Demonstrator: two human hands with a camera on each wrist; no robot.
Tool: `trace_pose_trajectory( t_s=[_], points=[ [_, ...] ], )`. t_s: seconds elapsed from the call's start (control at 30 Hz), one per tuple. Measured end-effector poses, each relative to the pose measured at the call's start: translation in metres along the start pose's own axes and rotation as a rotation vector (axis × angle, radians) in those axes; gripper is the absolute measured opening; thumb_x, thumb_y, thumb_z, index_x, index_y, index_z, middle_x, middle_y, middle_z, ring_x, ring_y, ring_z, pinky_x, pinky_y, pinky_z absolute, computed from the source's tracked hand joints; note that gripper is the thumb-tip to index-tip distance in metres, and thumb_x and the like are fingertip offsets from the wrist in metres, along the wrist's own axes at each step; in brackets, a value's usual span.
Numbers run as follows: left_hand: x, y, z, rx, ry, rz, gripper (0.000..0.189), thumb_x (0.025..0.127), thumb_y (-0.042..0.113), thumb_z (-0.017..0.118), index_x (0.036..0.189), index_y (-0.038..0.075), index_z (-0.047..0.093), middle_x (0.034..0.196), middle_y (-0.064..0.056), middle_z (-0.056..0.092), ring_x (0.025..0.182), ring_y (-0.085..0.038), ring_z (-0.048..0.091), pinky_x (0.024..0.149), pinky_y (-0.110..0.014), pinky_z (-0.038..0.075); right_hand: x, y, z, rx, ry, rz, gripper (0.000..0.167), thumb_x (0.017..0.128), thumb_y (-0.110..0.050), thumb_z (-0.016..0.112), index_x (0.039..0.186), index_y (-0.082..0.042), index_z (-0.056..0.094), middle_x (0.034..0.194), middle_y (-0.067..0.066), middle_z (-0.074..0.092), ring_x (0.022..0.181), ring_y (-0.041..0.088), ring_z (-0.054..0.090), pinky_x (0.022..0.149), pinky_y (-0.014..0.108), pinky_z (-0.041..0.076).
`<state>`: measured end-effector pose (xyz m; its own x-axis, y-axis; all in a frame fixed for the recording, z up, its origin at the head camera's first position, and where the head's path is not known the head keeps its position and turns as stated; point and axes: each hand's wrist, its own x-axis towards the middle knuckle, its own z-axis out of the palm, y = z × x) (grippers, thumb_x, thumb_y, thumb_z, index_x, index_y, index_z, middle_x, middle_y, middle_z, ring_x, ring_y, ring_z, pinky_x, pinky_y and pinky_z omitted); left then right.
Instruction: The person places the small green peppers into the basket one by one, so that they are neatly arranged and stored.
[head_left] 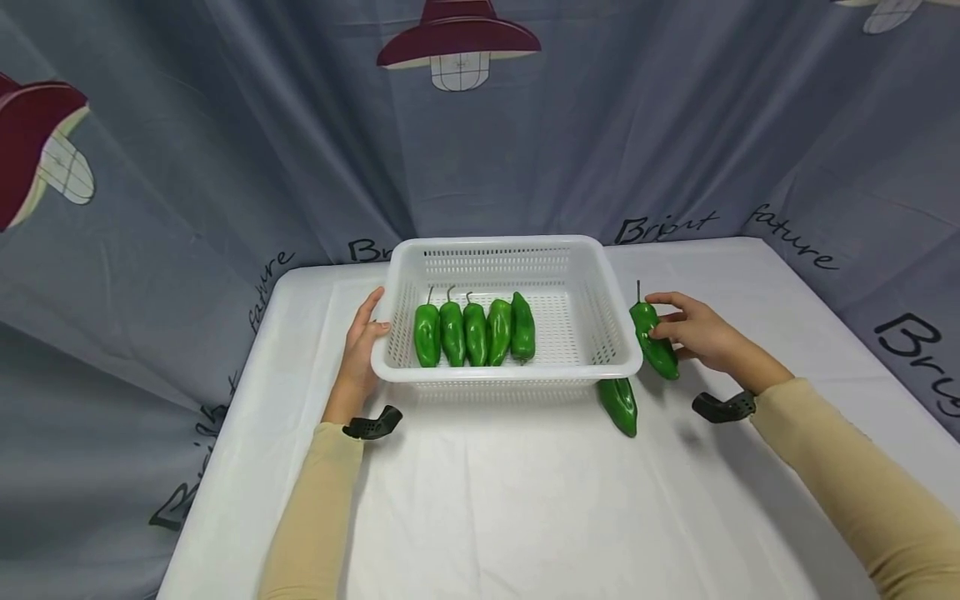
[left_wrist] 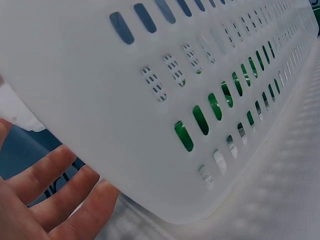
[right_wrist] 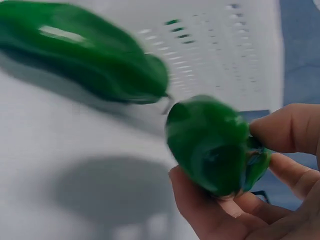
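Observation:
A white perforated plastic basket [head_left: 480,373] sits on the table with several green peppers [head_left: 453,333] side by side in its left half. My left hand [head_left: 360,350] is at the basket's left end, fingers extended and fingertips against its wall. In the left wrist view, the fingers [left_wrist: 85,210] lie along the basket's outer side. My right hand [head_left: 697,333] pinches a green pepper [right_wrist: 207,145] between thumb and fingers, right of the basket and raised over its shadow. Another green pepper [head_left: 619,408] lies on the table by the basket's front right corner, its stem end hidden under the rim in the head view.
A white cloth covers the table [head_left: 480,500]. Grey-blue curtains [head_left: 322,125] printed with lamps and lettering hang behind and at both sides. Black wrist-camera mounts [head_left: 723,407] sit on both wrists.

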<state>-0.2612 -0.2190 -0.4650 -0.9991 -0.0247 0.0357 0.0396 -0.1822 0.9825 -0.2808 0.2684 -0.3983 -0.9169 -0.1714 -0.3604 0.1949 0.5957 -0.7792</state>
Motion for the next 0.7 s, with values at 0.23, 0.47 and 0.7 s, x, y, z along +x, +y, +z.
trace_pose_trajectory(
  t_s=[0.23, 0.47, 0.7],
  points=[
    [0.002, -0.001, -0.001, 0.002, -0.002, -0.001, 0.072, 0.091, 0.011, 0.041, 0.162, 0.022, 0.028, 0.162, -0.012, 0.038, 0.120, -0.012, 0.054, 0.091, -0.020, 0.050, -0.006, -0.019, -0.020, 0.082, 0.007, -0.024, 0.078, 0.101, -0.013, 0.052, 0.165, -0.011, 0.007, 0.153, 0.030, 0.033, 0.093, 0.008, 0.061, 0.078, 0.032, 0.058],
    [0.001, -0.001, -0.002, -0.004, -0.001, -0.010, 0.072, 0.092, 0.010, 0.041, 0.162, 0.023, 0.028, 0.161, -0.010, 0.039, 0.120, -0.012, 0.054, 0.092, -0.021, 0.050, -0.009, -0.043, -0.030, 0.144, 0.003, -0.065, 0.076, 0.102, -0.013, 0.051, 0.165, -0.013, 0.008, 0.123, 0.000, 0.055, 0.087, 0.004, 0.066, 0.078, 0.032, 0.058],
    [0.002, 0.000, -0.001, -0.008, -0.009, -0.007, 0.072, 0.092, 0.010, 0.040, 0.162, 0.023, 0.027, 0.160, -0.010, 0.040, 0.118, -0.010, 0.055, 0.093, -0.021, 0.049, -0.006, -0.063, -0.025, 0.226, -0.014, -0.084, 0.075, 0.101, -0.009, 0.047, 0.165, -0.017, 0.008, 0.103, -0.014, 0.063, 0.084, 0.007, 0.068, 0.079, 0.034, 0.059]
  ],
)
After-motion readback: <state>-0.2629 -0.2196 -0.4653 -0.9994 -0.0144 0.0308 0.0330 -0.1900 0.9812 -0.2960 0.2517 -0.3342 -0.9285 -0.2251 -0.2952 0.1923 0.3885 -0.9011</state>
